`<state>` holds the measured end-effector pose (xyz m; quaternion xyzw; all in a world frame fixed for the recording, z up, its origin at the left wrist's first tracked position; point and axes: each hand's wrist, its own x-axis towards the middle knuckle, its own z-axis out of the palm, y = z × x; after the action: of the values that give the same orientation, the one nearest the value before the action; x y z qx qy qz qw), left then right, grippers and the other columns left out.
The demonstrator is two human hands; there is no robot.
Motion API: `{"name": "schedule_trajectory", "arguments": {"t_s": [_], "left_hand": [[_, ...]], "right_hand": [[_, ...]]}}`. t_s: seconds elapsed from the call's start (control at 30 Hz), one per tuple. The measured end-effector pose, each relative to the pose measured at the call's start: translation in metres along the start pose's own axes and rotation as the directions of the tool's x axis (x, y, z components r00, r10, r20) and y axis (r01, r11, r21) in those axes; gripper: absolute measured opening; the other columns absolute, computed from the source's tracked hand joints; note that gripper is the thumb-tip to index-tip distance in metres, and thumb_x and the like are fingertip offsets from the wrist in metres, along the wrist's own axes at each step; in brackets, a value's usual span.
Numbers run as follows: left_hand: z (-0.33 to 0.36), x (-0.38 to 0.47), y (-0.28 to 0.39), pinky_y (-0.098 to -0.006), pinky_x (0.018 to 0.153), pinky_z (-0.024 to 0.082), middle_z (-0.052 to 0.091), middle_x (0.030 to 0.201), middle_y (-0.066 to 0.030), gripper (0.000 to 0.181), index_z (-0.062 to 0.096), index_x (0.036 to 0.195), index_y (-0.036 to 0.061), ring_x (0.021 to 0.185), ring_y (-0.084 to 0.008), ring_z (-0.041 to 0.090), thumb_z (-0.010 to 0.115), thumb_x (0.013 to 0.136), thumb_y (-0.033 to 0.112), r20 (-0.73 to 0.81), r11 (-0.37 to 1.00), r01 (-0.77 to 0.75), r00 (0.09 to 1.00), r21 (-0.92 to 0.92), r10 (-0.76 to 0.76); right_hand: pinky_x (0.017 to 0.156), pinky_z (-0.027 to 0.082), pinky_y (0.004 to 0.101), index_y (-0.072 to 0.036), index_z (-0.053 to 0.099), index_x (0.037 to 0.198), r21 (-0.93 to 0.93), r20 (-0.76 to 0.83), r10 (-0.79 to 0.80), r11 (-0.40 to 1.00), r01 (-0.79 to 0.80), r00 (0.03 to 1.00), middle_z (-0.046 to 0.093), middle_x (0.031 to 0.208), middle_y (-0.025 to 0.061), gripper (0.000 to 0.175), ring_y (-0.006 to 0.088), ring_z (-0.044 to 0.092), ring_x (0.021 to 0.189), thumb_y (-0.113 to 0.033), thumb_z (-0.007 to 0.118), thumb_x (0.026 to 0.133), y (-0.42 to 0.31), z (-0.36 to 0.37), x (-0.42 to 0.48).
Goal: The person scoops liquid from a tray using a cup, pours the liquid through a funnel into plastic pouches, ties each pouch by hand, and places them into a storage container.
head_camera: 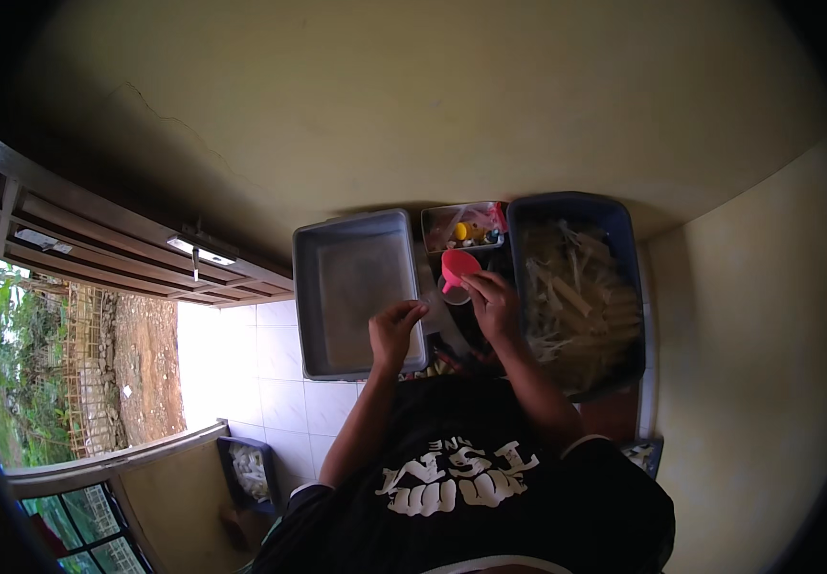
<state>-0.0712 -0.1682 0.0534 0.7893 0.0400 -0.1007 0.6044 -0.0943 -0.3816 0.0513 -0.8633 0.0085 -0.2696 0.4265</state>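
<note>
Between two large plastic tubs, my right hand [494, 305] grips a pink plastic funnel [459, 267] by its side, the spout pointing down over a small round container [454, 293]. My left hand [393, 331] is raised by the right rim of the grey tub [415, 287], thumb and fingertips pinched together on something thin and clear, probably plastic film; its outline is hard to make out. A small open box [464, 248] behind the funnel holds a yellow round item [462, 230], a red packet and other small things.
A dark blue tub [641, 316] full of clear wrappers and pale tubular pieces stands at the right. A wooden door [119, 237] stands open at the left. Smaller bins with pale items [248, 470] sit on the tiled floor behind me on both sides.
</note>
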Motion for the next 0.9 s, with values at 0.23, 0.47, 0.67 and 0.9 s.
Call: {"name": "schedule_trajectory", "arguments": {"t_s": [0.23, 0.47, 0.67, 0.9], "left_hand": [[-0.007, 0.0, 0.008, -0.0282, 0.078, 0.054, 0.081, 0.087, -0.0093, 0.026, 0.083, 0.1, 0.002, 0.081, -0.0097, 0.071, 0.086, 0.088, 0.024, -0.011, 0.999, 0.038, 0.999, -0.018, -0.038], [-0.025, 0.006, 0.011, -0.0278, 0.076, 0.054, 0.081, 0.088, -0.0087, 0.026, 0.083, 0.099, 0.0029, 0.08, -0.0091, 0.071, 0.087, 0.087, 0.026, 0.067, 1.0, 0.009, 0.998, -0.023, -0.007], [-0.047, 0.018, -0.006, -0.03, 0.078, 0.056, 0.08, 0.089, -0.0115, 0.028, 0.083, 0.104, 0.0049, 0.082, -0.0123, 0.074, 0.087, 0.086, 0.027, 0.121, 0.993, -0.005, 0.993, 0.116, -0.009], [-0.073, 0.026, -0.019, -0.033, 0.082, 0.058, 0.081, 0.095, -0.0127, 0.035, 0.079, 0.115, 0.0053, 0.09, -0.0187, 0.078, 0.087, 0.086, 0.024, 0.188, 0.981, -0.17, 0.971, 0.096, 0.15]], "right_hand": [[0.079, 0.06, 0.0385, -0.005, 0.078, 0.11, 0.053, -0.092, -0.125, 0.99, 0.131, 0.988, 0.075, 0.106, 0.0131, 0.018, 0.0303, 0.074, 0.092, -0.005, 0.077, 0.091, -0.064, -0.032, 0.026], [0.08, 0.061, 0.0364, -0.007, 0.079, 0.112, 0.07, -0.025, -0.11, 0.991, 0.112, 0.994, 0.075, 0.106, 0.011, 0.022, 0.0286, 0.075, 0.094, -0.005, 0.078, 0.09, -0.074, -0.01, 0.024], [0.079, 0.061, 0.037, -0.007, 0.079, 0.111, 0.052, 0.055, -0.115, 0.992, 0.113, 0.992, 0.074, 0.104, 0.0101, 0.023, 0.0283, 0.075, 0.093, -0.003, 0.076, 0.089, -0.093, 0.011, 0.021], [0.08, 0.06, 0.0388, -0.007, 0.079, 0.11, 0.05, 0.173, -0.072, 0.997, 0.065, 0.982, 0.073, 0.104, 0.0099, 0.022, 0.0301, 0.074, 0.093, -0.002, 0.074, 0.089, -0.11, 0.037, 0.014]]}}
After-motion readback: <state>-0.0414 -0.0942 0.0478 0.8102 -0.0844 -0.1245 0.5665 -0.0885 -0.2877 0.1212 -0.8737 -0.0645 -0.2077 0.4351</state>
